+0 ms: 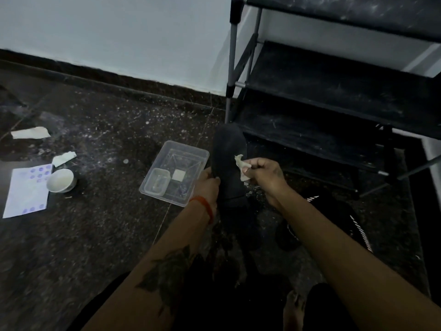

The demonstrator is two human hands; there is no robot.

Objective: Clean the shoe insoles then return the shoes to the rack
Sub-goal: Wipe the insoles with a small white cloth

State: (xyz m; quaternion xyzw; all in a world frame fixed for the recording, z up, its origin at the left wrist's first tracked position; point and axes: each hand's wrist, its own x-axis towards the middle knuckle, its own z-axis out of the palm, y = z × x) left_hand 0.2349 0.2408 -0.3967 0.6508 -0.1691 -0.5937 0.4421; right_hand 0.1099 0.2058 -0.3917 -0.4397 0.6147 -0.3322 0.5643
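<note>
A dark insole (229, 161) stands upright in the middle of the view. My left hand (208, 185) grips its left edge near the lower half. My right hand (263, 175) pinches a crumpled white wipe (242, 167) against the insole's right edge. Below my right forearm lies a black shoe with white striped laces (334, 220) on the floor. The black shoe rack (334, 96) stands at the upper right with its shelves bare.
A clear plastic tray (175, 173) with a smaller tub inside sits left of the insole. Further left are a white bowl (61, 180), a sheet with purple dots (27, 189) and two used wipes (31, 133). A bare foot (294, 306) shows at the bottom.
</note>
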